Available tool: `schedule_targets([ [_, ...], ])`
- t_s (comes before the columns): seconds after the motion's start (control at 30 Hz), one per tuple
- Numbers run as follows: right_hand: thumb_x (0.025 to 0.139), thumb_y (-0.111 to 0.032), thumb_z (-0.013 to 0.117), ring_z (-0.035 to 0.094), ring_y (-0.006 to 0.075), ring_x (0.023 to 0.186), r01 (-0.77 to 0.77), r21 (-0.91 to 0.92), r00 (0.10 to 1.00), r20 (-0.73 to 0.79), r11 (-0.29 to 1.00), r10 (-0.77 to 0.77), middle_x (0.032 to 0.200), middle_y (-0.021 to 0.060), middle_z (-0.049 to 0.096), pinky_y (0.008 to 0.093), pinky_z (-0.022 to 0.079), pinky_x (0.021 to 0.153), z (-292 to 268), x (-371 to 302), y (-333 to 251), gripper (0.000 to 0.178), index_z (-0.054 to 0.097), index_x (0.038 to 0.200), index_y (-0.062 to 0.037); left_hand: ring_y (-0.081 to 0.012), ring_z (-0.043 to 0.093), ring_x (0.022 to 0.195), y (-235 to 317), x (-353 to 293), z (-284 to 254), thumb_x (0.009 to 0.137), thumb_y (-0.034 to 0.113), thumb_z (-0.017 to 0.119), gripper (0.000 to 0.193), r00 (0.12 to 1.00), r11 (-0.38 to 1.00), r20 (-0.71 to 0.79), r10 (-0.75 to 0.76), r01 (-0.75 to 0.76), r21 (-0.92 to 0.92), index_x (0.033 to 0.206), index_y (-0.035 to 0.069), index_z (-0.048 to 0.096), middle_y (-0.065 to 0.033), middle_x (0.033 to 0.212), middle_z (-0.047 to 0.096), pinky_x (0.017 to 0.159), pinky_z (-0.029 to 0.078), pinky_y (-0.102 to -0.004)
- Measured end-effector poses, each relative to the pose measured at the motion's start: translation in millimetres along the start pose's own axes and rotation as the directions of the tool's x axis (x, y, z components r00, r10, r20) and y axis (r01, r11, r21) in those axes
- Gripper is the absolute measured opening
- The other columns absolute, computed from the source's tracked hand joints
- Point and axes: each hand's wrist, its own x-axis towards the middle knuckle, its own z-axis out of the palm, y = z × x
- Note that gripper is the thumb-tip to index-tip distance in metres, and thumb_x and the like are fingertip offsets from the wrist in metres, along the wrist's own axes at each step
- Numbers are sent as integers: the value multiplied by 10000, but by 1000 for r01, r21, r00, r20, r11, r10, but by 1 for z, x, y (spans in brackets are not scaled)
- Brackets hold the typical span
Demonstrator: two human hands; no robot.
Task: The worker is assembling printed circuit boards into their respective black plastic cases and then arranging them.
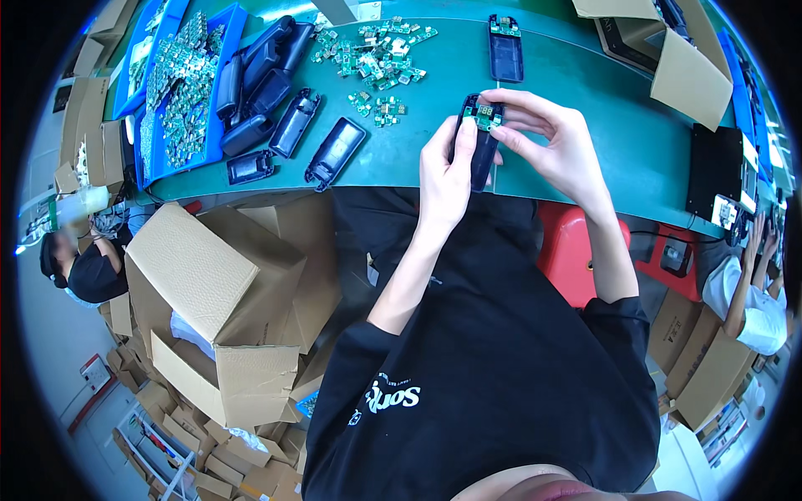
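Note:
My left hand (pixel 445 171) grips a dark plastic housing (pixel 481 167) above the table's near edge, its thumb lying along the inside. A small green circuit board (pixel 485 115) sits in the housing's upper end. The fingers of my right hand (pixel 555 142) close on that board from the right: the thumb touches its lower corner and the index finger its upper edge. Part of the housing is hidden behind my fingers. Farther back lies another dark housing (pixel 505 58) with a green board (pixel 505 27) at its top end.
Loose green boards (pixel 380 54) lie in a pile at the back. Empty dark housings (pixel 337 150) lie to the left, beside a blue bin (pixel 230 50) of boards. An open carton (pixel 689 79) stands back right. A red stool (pixel 576 259) and cardboard boxes (pixel 251 284) are below the table edge.

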Motion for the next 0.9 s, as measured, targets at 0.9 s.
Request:
schedule_targets([
  [0.9,824,26,718,694,177,969,234,-141,936,-236,962,-262,1102,127,695,270,583,823,10,-3,5,177,683,997,30,-51,549,568,-1,-5,6,1048,336,454,350,1000,997,-11,22,-21,70,1074,15,590,-34,721,644,508,430,-223],
])
